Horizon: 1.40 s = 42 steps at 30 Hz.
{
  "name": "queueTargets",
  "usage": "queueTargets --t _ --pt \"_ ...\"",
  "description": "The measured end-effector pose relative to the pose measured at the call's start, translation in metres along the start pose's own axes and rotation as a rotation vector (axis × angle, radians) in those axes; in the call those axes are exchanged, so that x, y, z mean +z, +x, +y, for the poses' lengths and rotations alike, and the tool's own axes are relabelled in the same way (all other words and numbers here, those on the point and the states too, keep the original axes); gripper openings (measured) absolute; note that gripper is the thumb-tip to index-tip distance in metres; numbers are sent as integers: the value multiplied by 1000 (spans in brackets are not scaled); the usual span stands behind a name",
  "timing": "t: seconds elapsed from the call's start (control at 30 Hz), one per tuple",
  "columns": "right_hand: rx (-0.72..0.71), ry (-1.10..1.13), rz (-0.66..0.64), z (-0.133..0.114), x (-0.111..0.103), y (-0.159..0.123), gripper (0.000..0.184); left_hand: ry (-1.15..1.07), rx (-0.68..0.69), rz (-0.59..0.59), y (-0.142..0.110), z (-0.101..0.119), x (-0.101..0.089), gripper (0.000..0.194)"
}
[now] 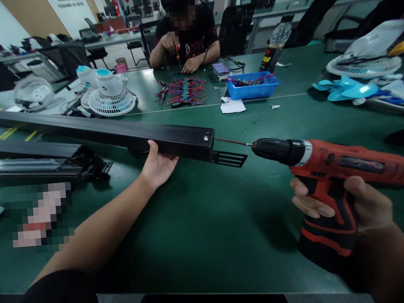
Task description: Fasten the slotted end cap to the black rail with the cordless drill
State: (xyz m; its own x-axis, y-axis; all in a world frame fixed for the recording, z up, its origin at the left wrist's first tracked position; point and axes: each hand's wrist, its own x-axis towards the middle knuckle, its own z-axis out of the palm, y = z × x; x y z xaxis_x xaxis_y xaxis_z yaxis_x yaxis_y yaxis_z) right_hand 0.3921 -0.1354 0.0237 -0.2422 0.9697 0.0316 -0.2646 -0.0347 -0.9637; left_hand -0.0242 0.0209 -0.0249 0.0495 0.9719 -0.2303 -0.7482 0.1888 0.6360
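Note:
My left hand [160, 166] is wrapped under the near end of a long black rectangular housing [116, 132], its thumb up against the side. The housing slants from the far left to the middle of the table. A slotted black bracket [232, 159] sticks out of its right end. My right hand [370, 203] grips a red and black cordless drill [350, 163] by its handle. The long thin bit [234, 141] in the chuck points left, its tip at the end of the housing; whether it touches, I cannot tell.
More black housings [30, 148] lie at left. White fan parts [110, 93] and wire bundles [185, 91] sit behind, near a blue bin [253, 86] and a bottle [274, 47]. Blue fan blades [347, 87] rest at right. Across the green table [208, 235] a person [185, 31] holds a screwdriver.

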Motion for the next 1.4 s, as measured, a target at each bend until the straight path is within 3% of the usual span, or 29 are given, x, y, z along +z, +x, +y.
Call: queueTargets --t 0.4,0.67,0.87,1.13,1.4 --pt "21 -4 -63 2 -3 0 61 11 14 26 -5 -2 7 64" --pt "21 30 85 0 1 -2 57 24 5 -40 1 -2 -4 74" --pt "22 39 31 3 -8 -3 59 13 -1 -70 3 -3 -9 77" --pt "40 49 71 3 -7 -3 58 13 8 -19 1 -3 -3 60" --pt "-2 20 -9 3 -7 0 54 24 4 -38 1 -3 -4 64"
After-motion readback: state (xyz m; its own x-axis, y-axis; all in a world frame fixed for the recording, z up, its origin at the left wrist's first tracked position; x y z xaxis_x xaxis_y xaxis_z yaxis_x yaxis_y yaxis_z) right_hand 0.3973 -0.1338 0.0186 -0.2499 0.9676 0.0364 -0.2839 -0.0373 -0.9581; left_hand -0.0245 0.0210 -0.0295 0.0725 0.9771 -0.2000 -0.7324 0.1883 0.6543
